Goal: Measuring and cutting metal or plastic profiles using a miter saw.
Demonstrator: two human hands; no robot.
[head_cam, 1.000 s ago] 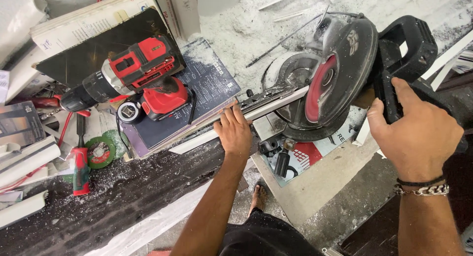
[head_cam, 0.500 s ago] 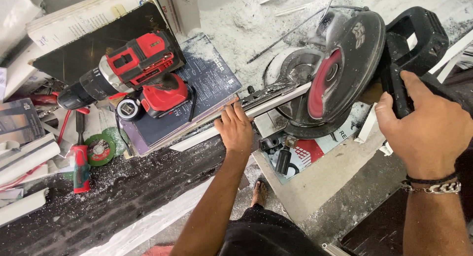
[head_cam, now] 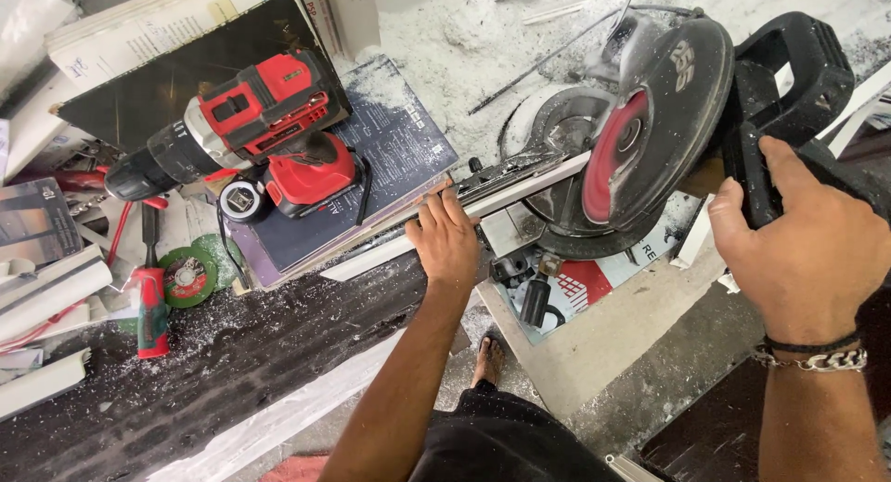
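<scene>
saw blade (head_cam: pixel 613 157) lower now, right hand (head_cam: pixel 803 250) clamped on handle (head_cam: pixel 789 83), left hand (head_cam: pixel 445 241) flat on strip (head_cam: pixel 520 190)

Pretty messy workshop floor here: rough grey concrete (head_cam: pixel 650 389) dusted all over with pale shavings and dust (head_cam: pixel 445 37). A dark, sawdust-speckled board (head_cam: pixel 186 389) lies along the lower left, with white trim offcuts (head_cam: pixel 46 292) stacked at the left edge. Flat, even light.
</scene>
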